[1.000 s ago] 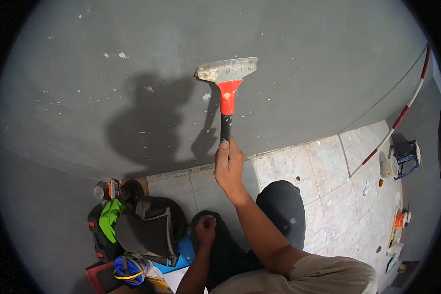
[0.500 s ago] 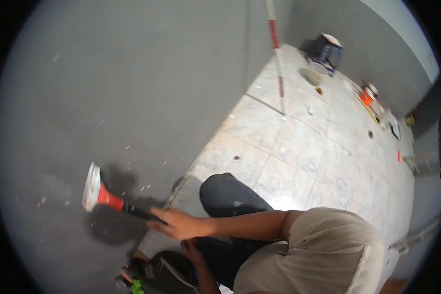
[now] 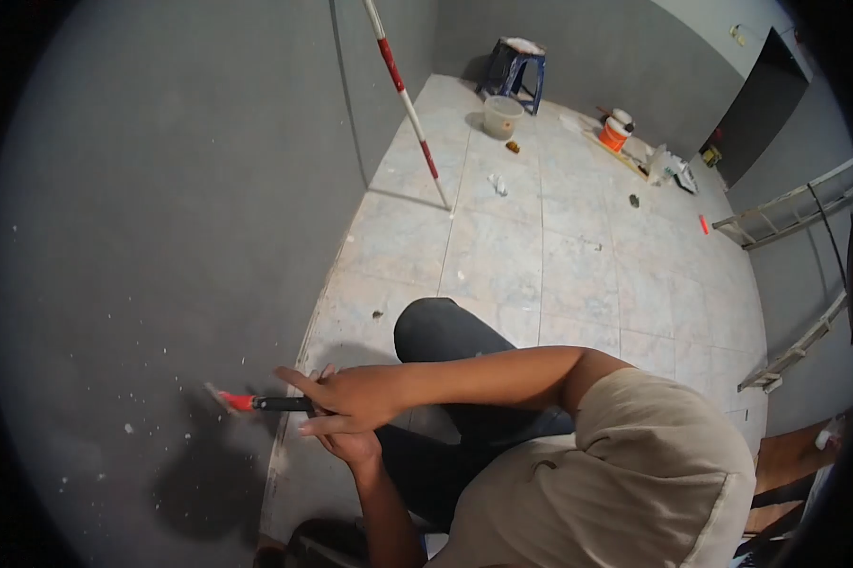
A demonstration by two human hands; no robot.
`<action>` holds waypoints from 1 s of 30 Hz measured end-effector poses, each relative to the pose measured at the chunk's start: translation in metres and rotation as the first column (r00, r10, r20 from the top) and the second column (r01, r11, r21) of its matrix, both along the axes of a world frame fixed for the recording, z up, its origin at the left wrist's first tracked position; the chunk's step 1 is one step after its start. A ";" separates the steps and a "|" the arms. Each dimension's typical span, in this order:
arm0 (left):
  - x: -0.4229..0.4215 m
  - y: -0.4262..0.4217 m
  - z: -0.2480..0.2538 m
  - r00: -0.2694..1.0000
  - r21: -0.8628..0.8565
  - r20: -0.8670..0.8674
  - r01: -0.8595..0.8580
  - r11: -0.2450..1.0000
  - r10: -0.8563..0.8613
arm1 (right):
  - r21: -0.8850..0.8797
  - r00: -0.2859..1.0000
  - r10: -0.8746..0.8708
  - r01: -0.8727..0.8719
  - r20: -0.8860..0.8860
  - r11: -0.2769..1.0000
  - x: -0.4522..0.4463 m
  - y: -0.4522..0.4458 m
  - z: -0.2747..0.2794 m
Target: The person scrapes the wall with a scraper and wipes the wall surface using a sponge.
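Note:
The scraper (image 3: 240,402), with a red neck and black handle, is held out near the grey wall, its blade at the left. Low in the view, my left hand (image 3: 350,444) is closed at the handle's end, partly hidden under my right hand. My right hand (image 3: 358,397) lies over the same handle end with its fingers stretched out and apart. White specks and chipped spots mark the wall (image 3: 142,379) about the blade.
A red and white pole (image 3: 407,99) leans by the wall. Beyond it are a blue stool (image 3: 515,74), a translucent bucket (image 3: 502,116) and an orange container (image 3: 615,133). A ladder (image 3: 786,213) is at the right. Small debris dots the tiled floor (image 3: 578,275).
The view has swung right, towards the room. The scraper has turned from upright to pointing left. My left hand has come up to the handle, and my right fingers have spread.

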State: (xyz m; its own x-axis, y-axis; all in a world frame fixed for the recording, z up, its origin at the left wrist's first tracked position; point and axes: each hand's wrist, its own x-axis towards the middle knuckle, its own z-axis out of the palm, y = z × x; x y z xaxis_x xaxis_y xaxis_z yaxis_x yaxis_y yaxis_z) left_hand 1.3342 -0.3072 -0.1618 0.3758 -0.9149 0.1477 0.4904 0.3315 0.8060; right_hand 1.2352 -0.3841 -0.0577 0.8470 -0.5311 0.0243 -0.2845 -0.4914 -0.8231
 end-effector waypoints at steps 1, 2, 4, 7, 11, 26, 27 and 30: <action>-0.006 -0.010 0.002 0.998 0.039 -0.046 0.051 0.998 -0.049 | 0.033 0.999 0.012 -0.011 -0.041 0.999 -0.015 -0.003 0.005; -0.009 -0.016 0.004 0.991 0.083 -0.082 0.111 0.990 -0.104 | 0.075 0.997 0.019 -0.014 -0.069 0.997 -0.029 -0.002 0.011; -0.009 -0.026 0.008 0.978 0.122 -0.095 0.195 0.973 -0.184 | 0.087 0.991 -0.008 0.020 -0.136 0.996 -0.063 -0.011 0.029; -0.019 -0.034 0.011 0.958 0.296 -0.282 0.137 0.945 -0.051 | 0.325 0.961 -0.271 0.271 -0.047 0.906 -0.139 -0.046 0.017; -0.025 -0.036 -0.014 0.951 0.262 -0.305 0.125 0.957 -0.040 | 0.300 0.588 -0.795 0.793 -0.147 0.530 -0.304 -0.125 -0.089; -0.167 -0.151 -0.141 0.821 0.765 0.552 -0.569 0.300 0.147 | -0.382 -0.150 -0.705 0.906 -0.693 0.184 -0.741 -0.491 -0.498; -0.170 -0.163 -0.147 0.812 0.766 0.570 -0.579 0.279 0.122 | -0.423 -0.164 -0.784 0.896 -0.598 0.135 -0.753 -0.521 -0.526; -0.174 -0.192 -0.161 0.796 0.773 0.603 -0.599 0.208 0.053 | -0.464 -0.117 -0.825 0.866 -0.553 0.188 -0.772 -0.609 -0.538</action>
State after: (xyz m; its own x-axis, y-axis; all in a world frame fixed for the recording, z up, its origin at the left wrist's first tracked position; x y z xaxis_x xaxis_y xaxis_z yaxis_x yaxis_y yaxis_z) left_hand 1.1602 -0.4996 -0.3230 0.8348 -0.3147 -0.4518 0.1238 -0.6923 0.7109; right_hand 0.4635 -0.9928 -0.5957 -0.5474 -0.8113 -0.2055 -0.7925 0.5813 -0.1841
